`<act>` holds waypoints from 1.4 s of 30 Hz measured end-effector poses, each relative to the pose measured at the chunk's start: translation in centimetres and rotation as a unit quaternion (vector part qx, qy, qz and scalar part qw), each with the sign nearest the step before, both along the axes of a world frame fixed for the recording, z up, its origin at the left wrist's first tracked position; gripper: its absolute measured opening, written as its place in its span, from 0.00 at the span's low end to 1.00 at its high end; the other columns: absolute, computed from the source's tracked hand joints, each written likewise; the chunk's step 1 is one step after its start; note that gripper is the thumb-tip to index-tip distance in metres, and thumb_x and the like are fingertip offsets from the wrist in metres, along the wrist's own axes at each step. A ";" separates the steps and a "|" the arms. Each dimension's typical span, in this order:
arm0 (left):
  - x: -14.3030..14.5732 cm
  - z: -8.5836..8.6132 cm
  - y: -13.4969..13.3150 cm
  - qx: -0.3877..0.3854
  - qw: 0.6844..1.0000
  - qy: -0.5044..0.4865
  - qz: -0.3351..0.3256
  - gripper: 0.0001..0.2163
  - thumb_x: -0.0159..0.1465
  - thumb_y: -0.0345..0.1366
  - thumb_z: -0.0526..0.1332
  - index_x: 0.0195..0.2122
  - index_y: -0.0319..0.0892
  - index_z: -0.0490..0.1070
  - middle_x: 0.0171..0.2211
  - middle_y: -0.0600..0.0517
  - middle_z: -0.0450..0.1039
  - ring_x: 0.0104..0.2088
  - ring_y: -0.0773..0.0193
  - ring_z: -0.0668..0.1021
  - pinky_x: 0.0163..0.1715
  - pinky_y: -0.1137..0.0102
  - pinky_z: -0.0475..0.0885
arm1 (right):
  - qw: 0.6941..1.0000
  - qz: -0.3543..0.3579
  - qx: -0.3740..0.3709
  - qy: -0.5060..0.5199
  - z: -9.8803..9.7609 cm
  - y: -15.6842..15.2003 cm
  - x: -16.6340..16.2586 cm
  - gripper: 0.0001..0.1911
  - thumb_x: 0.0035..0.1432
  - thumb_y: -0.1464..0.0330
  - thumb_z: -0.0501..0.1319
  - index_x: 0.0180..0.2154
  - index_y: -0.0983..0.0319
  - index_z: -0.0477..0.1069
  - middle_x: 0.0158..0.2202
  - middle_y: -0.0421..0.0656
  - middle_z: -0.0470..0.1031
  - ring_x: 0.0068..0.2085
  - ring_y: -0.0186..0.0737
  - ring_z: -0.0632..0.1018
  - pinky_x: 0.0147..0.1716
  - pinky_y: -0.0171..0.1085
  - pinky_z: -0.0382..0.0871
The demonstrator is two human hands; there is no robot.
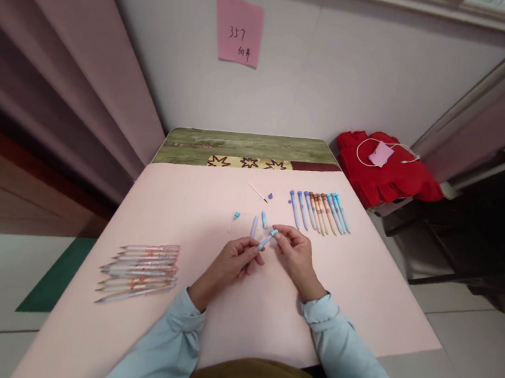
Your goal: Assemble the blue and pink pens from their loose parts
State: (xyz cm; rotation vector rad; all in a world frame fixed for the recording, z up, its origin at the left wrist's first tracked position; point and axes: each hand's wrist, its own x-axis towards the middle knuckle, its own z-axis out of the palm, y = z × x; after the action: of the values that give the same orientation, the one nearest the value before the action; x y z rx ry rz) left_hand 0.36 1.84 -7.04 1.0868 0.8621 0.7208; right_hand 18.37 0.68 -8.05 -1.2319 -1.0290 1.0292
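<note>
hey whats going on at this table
A person seated at a pink table holds one light blue pen between both hands: the left hand grips its lower end, the right hand pinches the teal tip. Small loose pen parts lie just beyond the hands. A row of pens lies to the right, and a pile of pens to the left.

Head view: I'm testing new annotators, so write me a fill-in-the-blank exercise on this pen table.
The left hand and right hand hold a ____ pen piece together.
The row of blue and tan pens lies on the ____ side of the table.
The wall note is coloured ____.
Missing: blue; right; pink.
</note>
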 end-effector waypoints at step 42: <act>-0.8 1.2 0.8 -0.081 0.977 -0.138 0.138 0.21 0.60 0.42 0.65 0.52 0.37 0.70 0.26 0.51 0.75 0.16 0.74 0.65 0.12 0.78 0.50 | 0.957 -0.140 0.028 -0.251 -0.9 0.3 0.9 0.10 0.60 0.61 0.62 0.35 0.61 0.78 0.31 0.41 0.77 0.29 0.36 0.73 0.32 0.36 0.66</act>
State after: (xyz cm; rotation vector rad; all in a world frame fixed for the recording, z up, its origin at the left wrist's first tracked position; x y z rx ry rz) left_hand -0.39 2.59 -5.88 0.7067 0.8242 0.9899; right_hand 19.32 0.97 -8.92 -1.5825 -1.2103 0.4688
